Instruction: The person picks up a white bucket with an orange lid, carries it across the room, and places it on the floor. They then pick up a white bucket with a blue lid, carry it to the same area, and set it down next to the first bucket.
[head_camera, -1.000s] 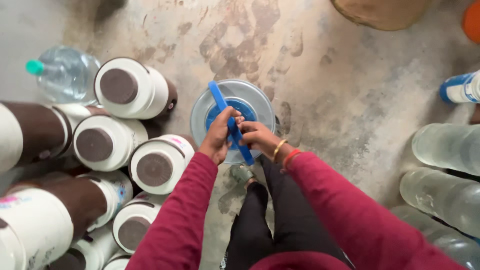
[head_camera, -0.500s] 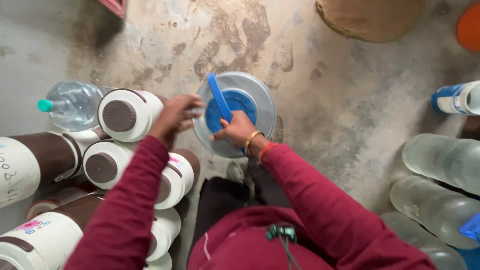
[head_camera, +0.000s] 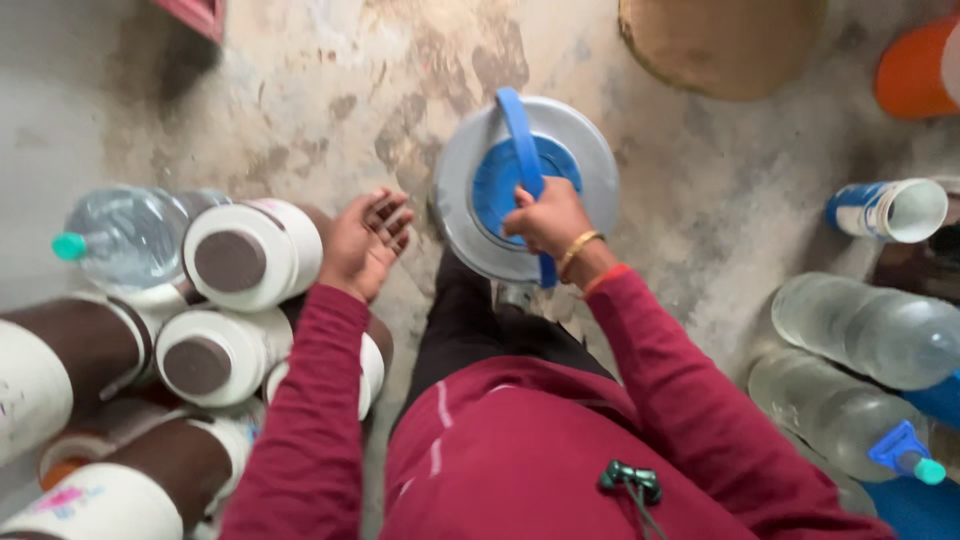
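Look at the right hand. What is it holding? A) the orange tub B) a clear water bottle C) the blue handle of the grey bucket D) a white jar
C: the right hand is closed round the blue handle that arches over the grey bucket, while the left hand is open beside a white jar.

Both arms reach forward in dark red sleeves. The right hand (head_camera: 548, 222) is curled over the blue handle (head_camera: 523, 160) of the grey water container (head_camera: 590, 150), fingers wrapped round it, a gold bangle at the wrist. The left hand (head_camera: 368, 243) is out to the left of that container, palm up, fingers loosely spread, gripping nothing, its forearm running back toward the body.
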